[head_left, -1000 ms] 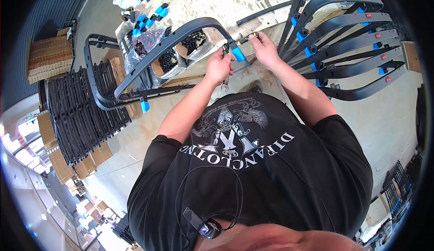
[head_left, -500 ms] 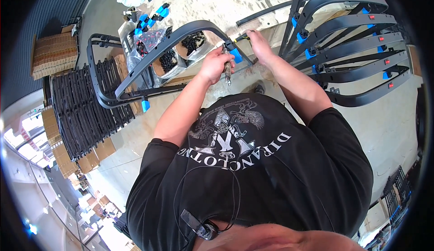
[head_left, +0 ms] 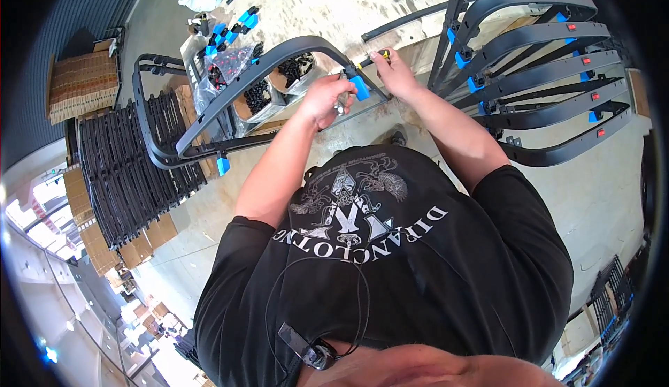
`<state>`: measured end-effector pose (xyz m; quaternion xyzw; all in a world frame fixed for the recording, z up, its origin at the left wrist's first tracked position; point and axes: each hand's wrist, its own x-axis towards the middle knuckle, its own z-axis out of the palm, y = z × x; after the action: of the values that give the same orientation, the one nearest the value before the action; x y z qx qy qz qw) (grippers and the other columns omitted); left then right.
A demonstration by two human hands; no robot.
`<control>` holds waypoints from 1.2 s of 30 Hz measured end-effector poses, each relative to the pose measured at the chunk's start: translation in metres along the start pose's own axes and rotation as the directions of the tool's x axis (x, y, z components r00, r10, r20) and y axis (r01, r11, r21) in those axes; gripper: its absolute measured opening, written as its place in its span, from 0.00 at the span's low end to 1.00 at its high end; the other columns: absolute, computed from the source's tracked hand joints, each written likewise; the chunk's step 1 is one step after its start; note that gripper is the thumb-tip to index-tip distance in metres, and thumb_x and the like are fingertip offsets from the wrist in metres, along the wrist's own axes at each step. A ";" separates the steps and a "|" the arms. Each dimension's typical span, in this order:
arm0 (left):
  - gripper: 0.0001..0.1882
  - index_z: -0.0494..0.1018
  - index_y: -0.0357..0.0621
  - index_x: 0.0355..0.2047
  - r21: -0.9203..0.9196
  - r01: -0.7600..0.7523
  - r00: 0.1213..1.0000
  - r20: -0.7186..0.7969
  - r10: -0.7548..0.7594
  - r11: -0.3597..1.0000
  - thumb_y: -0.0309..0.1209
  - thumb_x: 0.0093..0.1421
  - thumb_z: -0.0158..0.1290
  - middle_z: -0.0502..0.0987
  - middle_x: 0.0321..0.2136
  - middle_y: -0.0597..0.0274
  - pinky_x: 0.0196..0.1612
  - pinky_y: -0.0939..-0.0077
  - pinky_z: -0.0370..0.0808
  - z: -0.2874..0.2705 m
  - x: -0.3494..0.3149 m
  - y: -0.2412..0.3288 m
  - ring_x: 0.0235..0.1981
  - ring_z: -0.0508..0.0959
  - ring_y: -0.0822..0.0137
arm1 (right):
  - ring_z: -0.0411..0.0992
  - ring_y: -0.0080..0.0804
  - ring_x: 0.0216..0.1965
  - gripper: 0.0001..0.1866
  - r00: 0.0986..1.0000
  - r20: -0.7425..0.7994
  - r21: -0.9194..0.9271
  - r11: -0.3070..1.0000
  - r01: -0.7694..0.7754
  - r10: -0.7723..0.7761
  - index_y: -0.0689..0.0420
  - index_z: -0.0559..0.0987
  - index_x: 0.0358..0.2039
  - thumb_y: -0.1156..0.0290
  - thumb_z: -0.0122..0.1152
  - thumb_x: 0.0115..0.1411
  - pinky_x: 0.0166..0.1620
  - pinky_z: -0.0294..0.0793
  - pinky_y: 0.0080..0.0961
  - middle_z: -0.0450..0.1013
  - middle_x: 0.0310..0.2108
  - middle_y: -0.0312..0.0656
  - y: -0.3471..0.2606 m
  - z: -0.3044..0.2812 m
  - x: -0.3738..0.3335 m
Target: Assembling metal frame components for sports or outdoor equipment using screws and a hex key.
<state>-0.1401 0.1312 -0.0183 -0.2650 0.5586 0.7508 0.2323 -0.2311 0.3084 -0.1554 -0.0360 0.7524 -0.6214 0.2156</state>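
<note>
A black metal frame [head_left: 296,44] with rounded corners stands at the bench edge in front of me. Near its right end sits a blue corner piece [head_left: 359,88]. My left hand [head_left: 323,101] is closed around a metal wrench [head_left: 339,109], right beside that blue piece; the fingers cover most of the tool. On the other side of the frame end, my right hand [head_left: 396,77] grips a screwdriver [head_left: 365,61] with black and yellow on it, its front pointing at the frame. The tip of the screwdriver is too small to make out.
Several similar black frames [head_left: 550,35] with red tags are lined up at the right. Boxes of small black parts [head_left: 295,66] lie behind the frame, on the wooden bench [head_left: 320,17]. A stack of black bars [head_left: 122,171] and flat cardboard [head_left: 87,87] stand left.
My left hand has shifted slightly left and down, and the wrench has turned so less of it shows. My right hand has moved a little left, its fingers higher around the screwdriver.
</note>
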 end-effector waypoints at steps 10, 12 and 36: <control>0.10 0.74 0.30 0.35 0.108 0.300 0.954 -0.014 -0.300 0.948 0.29 0.66 0.54 0.78 0.28 0.54 0.27 0.66 0.78 0.008 0.005 0.017 0.26 0.79 0.63 | 0.76 0.39 0.37 0.30 0.996 0.085 -0.004 1.000 -0.020 0.021 0.65 0.77 0.44 0.44 0.51 0.70 0.44 0.74 0.36 0.78 0.35 0.51 -0.014 0.004 -0.010; 0.08 0.73 0.31 0.35 0.175 0.264 0.963 -0.096 -0.250 0.949 0.27 0.66 0.53 0.77 0.28 0.54 0.26 0.67 0.77 0.017 0.004 0.012 0.24 0.78 0.64 | 0.76 0.40 0.35 0.31 0.996 0.092 -0.053 0.999 0.009 -0.005 0.66 0.77 0.43 0.44 0.51 0.70 0.43 0.74 0.36 0.78 0.32 0.51 -0.019 0.001 -0.011; 0.20 0.73 0.25 0.34 0.824 -0.044 0.921 -0.185 0.343 0.565 0.37 0.58 0.53 0.79 0.33 0.27 0.46 0.44 0.75 0.023 0.017 -0.057 0.39 0.80 0.32 | 0.77 0.61 0.49 0.40 0.961 0.014 -0.373 0.893 -0.250 0.275 0.73 0.81 0.42 0.39 0.47 0.68 0.53 0.74 0.44 0.78 0.41 0.68 -0.070 0.002 -0.015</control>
<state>-0.1192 0.1691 -0.0646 -0.1865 0.8933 0.3817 0.1464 -0.2318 0.2958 -0.0850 0.0055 0.8458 -0.4329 0.3118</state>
